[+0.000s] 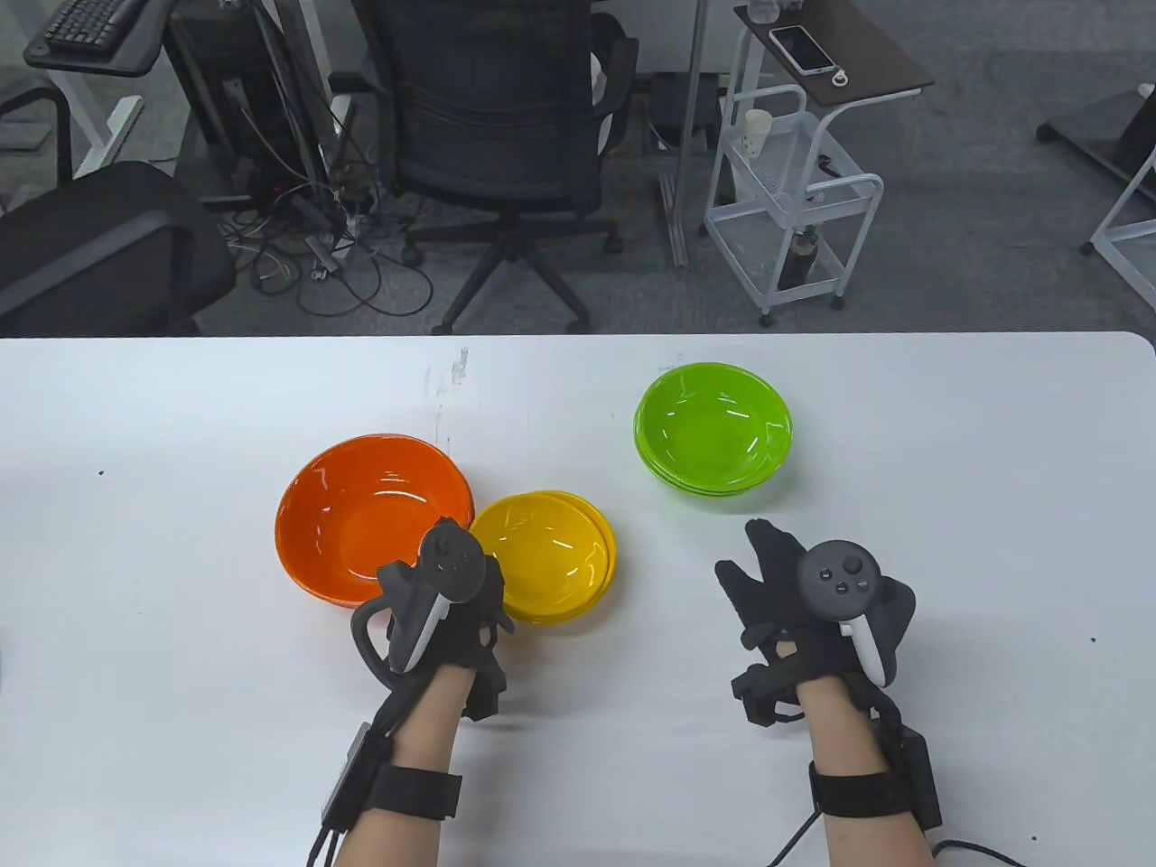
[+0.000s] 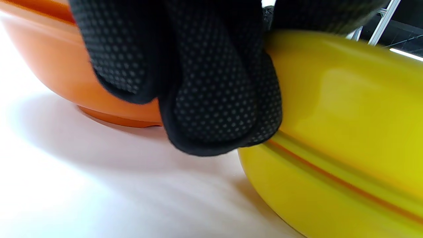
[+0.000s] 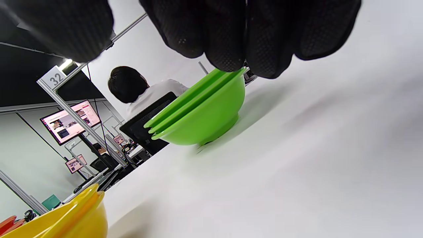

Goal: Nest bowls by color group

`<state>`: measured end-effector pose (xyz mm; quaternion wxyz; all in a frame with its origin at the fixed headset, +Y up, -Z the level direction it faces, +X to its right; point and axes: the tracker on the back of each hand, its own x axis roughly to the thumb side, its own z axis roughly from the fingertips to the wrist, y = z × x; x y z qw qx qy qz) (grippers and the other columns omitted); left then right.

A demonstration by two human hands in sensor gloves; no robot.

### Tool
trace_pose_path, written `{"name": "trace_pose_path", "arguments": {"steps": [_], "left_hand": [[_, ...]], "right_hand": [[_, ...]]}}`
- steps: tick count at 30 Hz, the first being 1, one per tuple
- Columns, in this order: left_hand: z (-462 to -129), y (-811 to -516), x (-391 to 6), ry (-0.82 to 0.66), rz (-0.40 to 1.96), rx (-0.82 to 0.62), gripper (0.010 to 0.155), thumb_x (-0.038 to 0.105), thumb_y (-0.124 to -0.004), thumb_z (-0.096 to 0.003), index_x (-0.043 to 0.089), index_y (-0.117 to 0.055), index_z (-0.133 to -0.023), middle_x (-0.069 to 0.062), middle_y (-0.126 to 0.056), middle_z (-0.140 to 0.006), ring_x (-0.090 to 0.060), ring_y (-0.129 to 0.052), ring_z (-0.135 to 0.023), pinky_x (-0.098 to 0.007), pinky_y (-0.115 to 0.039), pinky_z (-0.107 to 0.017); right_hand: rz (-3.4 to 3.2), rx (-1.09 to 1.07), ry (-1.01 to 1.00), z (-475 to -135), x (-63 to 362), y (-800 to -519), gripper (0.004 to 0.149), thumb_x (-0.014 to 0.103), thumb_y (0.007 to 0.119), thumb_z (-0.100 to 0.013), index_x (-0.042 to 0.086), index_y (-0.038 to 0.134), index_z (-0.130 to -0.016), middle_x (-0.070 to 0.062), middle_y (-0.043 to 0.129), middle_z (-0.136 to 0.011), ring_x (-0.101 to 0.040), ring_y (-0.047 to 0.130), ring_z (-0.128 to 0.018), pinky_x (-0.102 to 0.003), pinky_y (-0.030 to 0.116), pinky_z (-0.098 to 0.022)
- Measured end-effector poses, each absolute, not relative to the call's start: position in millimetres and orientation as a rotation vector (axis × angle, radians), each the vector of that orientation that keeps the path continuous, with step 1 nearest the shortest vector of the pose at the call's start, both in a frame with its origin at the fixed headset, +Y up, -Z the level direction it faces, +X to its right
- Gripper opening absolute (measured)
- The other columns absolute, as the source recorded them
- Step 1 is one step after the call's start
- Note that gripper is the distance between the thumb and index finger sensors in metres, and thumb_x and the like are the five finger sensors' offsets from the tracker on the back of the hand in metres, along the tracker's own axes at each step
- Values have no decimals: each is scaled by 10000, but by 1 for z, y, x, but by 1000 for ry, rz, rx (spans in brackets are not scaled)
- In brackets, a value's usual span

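On the white surface stand three groups of bowls. The green bowls sit nested toward the far right; the right wrist view shows at least three rims stacked closely, one inside the other, and the top one holds nothing. The yellow bowls are nested too, the upper one tilted slightly so that its rim stands off from the one below; the left wrist view shows a thin orange line in the seam between the two yellow walls, and what that line is cannot be made out. The orange bowl stands just left of the yellow pair, touching or nearly touching it, with nothing visible inside. The left hand is at the near edge where orange and yellow meet; its gloved fingers press against the outer wall of the upper yellow bowl, though whether a thumb closes over the rim is hidden by the tracker and the glove. The right hand hovers over bare surface near the green stack, fingers spread and holding nothing. The orange bowl's near rim is covered by the left hand.
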<state>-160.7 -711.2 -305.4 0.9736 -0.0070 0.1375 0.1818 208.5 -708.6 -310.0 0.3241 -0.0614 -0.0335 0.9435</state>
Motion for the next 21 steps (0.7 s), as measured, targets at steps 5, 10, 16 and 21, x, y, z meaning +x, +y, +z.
{"name": "trace_pose_path", "arguments": {"steps": [5, 10, 16, 21], "left_hand": [[-306, -716, -164, 230, 361, -69, 790, 536, -792, -465, 80, -544, -1060, 21, -1104, -556, -125, -1165, -356, -334, -931, -391], [-300, -708, -175, 163, 360, -61, 828, 604, -783, -440, 114, -564, -1070, -10, -1090, -639, -164, -1161, -440, -359, -914, -443], [-284, -690, -207, 51, 450, -27, 805, 677, -777, -415, 205, -677, -1060, -22, -1080, -689, -191, -1145, -499, -379, -896, -482], [-265, -677, -251, 56, 499, 114, 761, 671, -786, -412, 208, -755, -1015, -24, -1095, -655, -190, -1150, -464, -379, -900, -460]], "right_hand": [[2482, -160, -80, -310, 208, -710, 727, 598, 752, -379, 200, 651, -979, -114, 708, -998, -476, 810, -860, -597, 674, -602], [2461, -155, -89, -310, 210, -711, 769, 643, 726, -360, 196, 652, -980, -119, 703, -1001, -478, 801, -866, -598, 665, -606], [2467, -156, -103, -309, 211, -711, 797, 669, 715, -345, 197, 647, -984, -119, 694, -1009, -482, 785, -878, -606, 649, -615], [2462, -156, -87, -310, 213, -714, 783, 649, 724, -356, 196, 637, -989, -119, 677, -1019, -484, 755, -899, -620, 611, -634]]}}
